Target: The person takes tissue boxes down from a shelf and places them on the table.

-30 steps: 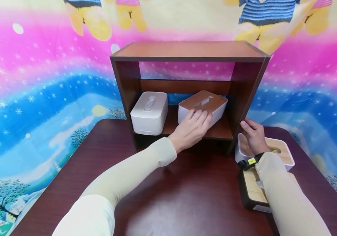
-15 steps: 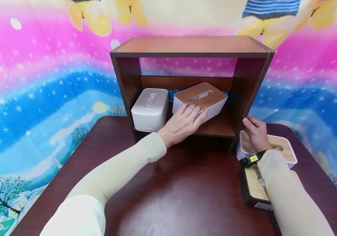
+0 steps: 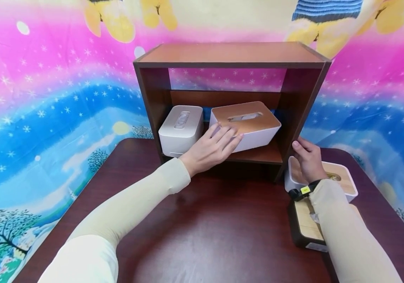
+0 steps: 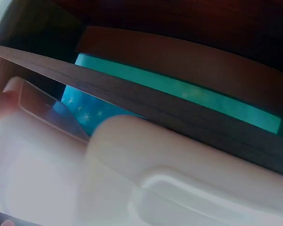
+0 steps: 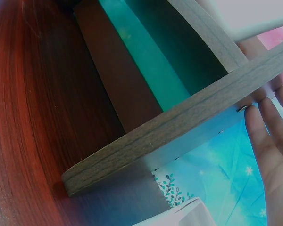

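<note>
A white tissue box with a wooden lid (image 3: 255,118) sits askew on the right of the shelf's board. My left hand (image 3: 210,151) grips its near end, fingers over the lid's front edge. In the left wrist view the tip of the thumb (image 4: 1,104) is at the box's lower edge. Left of it stands an all-white tissue box (image 3: 181,131), close beside my hand. My right hand (image 3: 308,159) rests against the brown shelf's right side panel (image 3: 306,106). In the right wrist view its straight fingers (image 5: 259,127) touch the panel's outer face.
Right of the shelf, partly under my right arm, lie a white tissue box with a light wooden lid (image 3: 345,182) and a dark-sided one (image 3: 304,224). The dark red table (image 3: 205,236) extends in front. A printed cloth (image 3: 57,98) hangs behind.
The wooden-lidded box has turned on the shelf, its far end swinging right, and now lies more crosswise. My left hand has shifted left along it. The right hand stays at the side panel.
</note>
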